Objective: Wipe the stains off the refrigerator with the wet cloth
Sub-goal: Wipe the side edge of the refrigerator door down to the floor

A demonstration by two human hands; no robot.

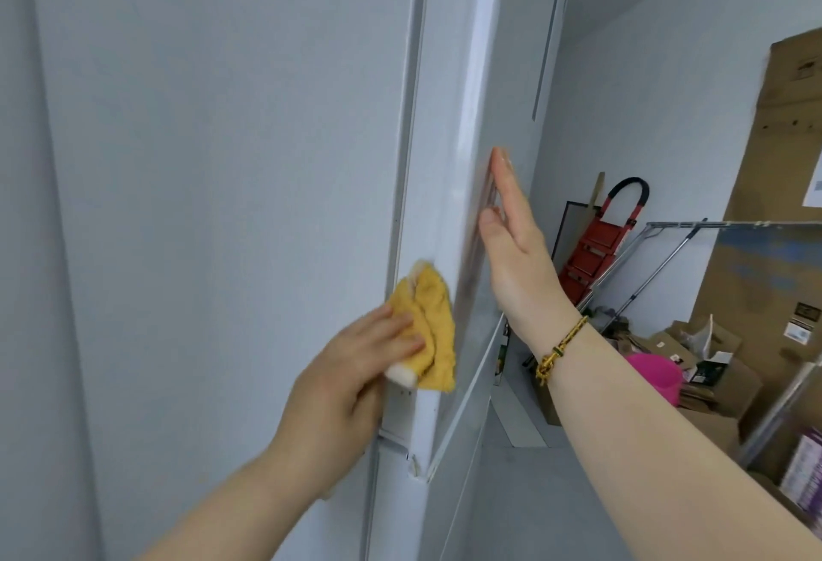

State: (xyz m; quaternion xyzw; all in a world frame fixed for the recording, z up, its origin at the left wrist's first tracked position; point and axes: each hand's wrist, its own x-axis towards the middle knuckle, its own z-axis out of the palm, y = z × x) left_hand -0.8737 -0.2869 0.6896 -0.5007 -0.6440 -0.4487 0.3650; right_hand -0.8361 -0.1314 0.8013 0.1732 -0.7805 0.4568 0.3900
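Wiping under way: left hand (351, 364) grips the yellow cloth (429, 329) against the refrigerator (445, 115) door edge, seven o'clock from the flat, straight-fingered right hand (511, 249) bracing it. Stains? Too blurred to tell. Next: probably stroke toward twelve, firmly.

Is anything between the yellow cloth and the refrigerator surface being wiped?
Nothing visible. The left hand holds the yellow terry cloth straight against the edge of the white refrigerator door; the right hand lies flat on its front, clear of the cloth.

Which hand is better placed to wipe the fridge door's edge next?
Left. The left hand holds the yellow terry cloth on that edge; the right hand lies flat against the white refrigerator door.
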